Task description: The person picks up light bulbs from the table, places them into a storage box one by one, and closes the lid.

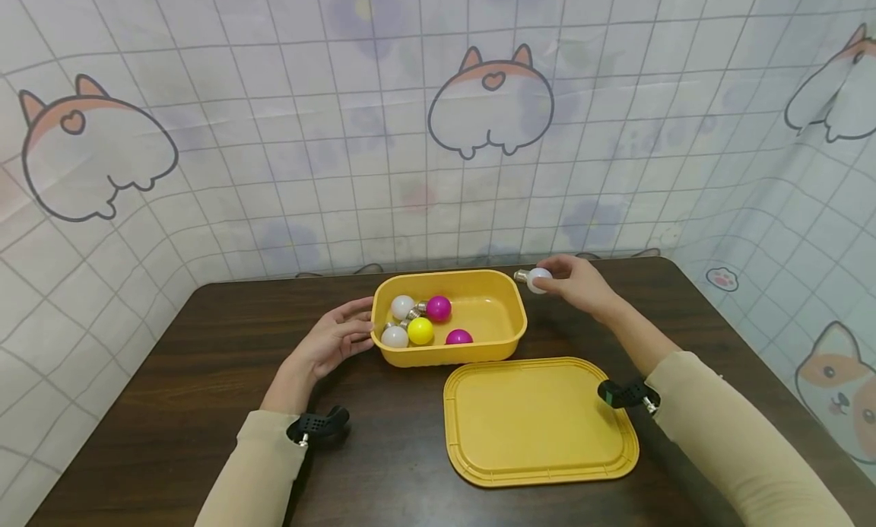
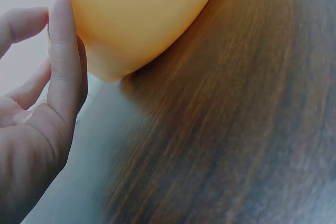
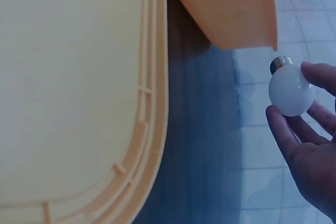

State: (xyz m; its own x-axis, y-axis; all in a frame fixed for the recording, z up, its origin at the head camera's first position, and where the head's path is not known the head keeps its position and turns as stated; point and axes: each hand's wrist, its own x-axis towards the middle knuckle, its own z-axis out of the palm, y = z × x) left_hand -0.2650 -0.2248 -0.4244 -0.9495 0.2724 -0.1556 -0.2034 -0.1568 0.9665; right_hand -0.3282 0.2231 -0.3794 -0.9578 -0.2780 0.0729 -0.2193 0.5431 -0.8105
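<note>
A white light bulb (image 1: 539, 280) with a metal screw base is held in my right hand (image 1: 578, 286), just past the right end of the yellow box (image 1: 489, 350). In the right wrist view the thumb and fingers pinch the round glass of the bulb (image 3: 290, 91), its base pointing away from the palm. My left hand (image 1: 335, 337) rests its extended fingers against the box's left end; the left wrist view shows those fingers (image 2: 63, 56) along the outer wall. Inside the box lie white bulbs (image 1: 395, 337), a yellow bulb (image 1: 420, 330) and magenta bulbs (image 1: 439, 308), mostly toward the left.
A flat yellow lid (image 1: 541, 420) lies on the dark wooden table (image 1: 390, 451), in front of the box and to the right, beneath the right wrist. Behind the table hangs a white gridded sheet (image 1: 383, 169) with cartoon dog prints, which also covers the sides.
</note>
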